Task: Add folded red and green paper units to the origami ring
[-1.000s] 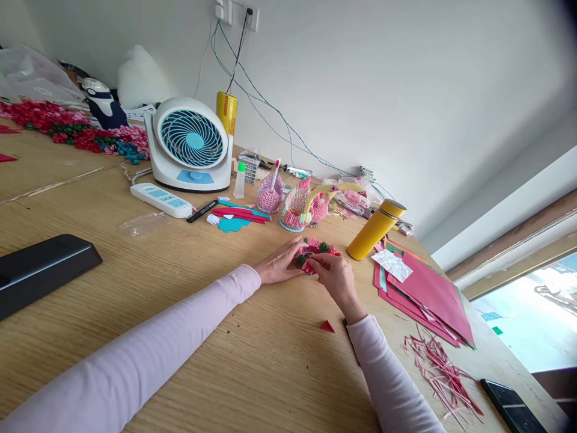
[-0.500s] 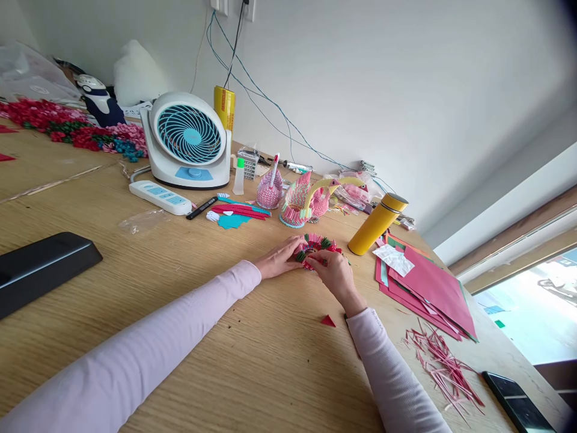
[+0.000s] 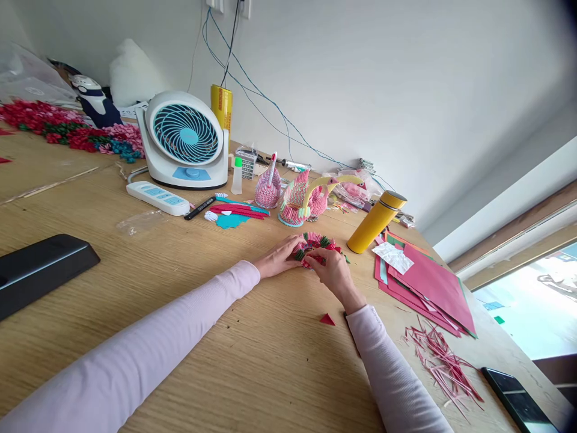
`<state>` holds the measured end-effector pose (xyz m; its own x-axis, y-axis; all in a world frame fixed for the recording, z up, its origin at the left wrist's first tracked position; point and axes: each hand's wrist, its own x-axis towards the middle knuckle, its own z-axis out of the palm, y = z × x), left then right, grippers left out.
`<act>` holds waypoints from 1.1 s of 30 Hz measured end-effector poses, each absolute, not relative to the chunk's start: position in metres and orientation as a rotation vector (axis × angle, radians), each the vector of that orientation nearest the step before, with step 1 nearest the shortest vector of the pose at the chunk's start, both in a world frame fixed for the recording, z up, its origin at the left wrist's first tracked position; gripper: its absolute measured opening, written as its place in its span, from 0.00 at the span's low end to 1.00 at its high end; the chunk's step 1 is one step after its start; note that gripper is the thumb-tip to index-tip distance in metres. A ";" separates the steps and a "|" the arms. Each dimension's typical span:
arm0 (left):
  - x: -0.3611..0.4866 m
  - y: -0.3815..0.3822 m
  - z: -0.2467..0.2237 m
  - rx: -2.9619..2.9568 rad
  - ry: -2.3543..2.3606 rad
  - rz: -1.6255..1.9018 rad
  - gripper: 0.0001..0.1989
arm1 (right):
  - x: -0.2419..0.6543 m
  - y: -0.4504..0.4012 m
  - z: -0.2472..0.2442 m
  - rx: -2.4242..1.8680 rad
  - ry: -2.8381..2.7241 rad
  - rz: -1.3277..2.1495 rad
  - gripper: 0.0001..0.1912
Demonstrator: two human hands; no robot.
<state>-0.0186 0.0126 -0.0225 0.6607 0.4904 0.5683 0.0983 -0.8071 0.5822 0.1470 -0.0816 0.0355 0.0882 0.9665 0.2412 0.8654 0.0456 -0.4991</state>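
Note:
A round ring of folded paper pieces (image 3: 317, 240), pink, red and green, lies on the wooden table in front of me. My left hand (image 3: 282, 257) grips its left edge between thumb and fingers. On the near right side, my right hand (image 3: 331, 267) has its fingers pinched at the ring's inner edge; my knuckles partly cover the ring there. A small red paper triangle (image 3: 327, 319) lies on the table below my right hand. Beyond the ring stand folded-paper swans (image 3: 295, 201) and a pink-and-white folded-paper piece (image 3: 267, 191).
A yellow bottle (image 3: 377, 222) leans in view right of the ring, near red paper sheets (image 3: 435, 282). Red paper strips (image 3: 444, 361) and a phone (image 3: 518, 397) lie at right. A white fan (image 3: 187, 141), power strip (image 3: 157, 197) and black object (image 3: 45, 267) are at left.
The view has shifted very slightly. Both hands remain at the ring, with hardly any visible movement.

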 end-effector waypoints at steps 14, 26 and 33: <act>-0.014 0.009 -0.022 2.366 0.495 1.048 0.24 | 0.145 -0.084 0.035 -1.831 -1.824 0.258 0.08; -0.024 -0.005 -0.011 2.401 0.517 1.091 0.39 | 0.176 -0.085 0.050 -1.665 -2.004 0.568 0.10; -0.024 -0.009 -0.008 2.446 0.566 1.100 0.31 | 0.193 -0.092 0.072 -1.622 -1.906 0.434 0.14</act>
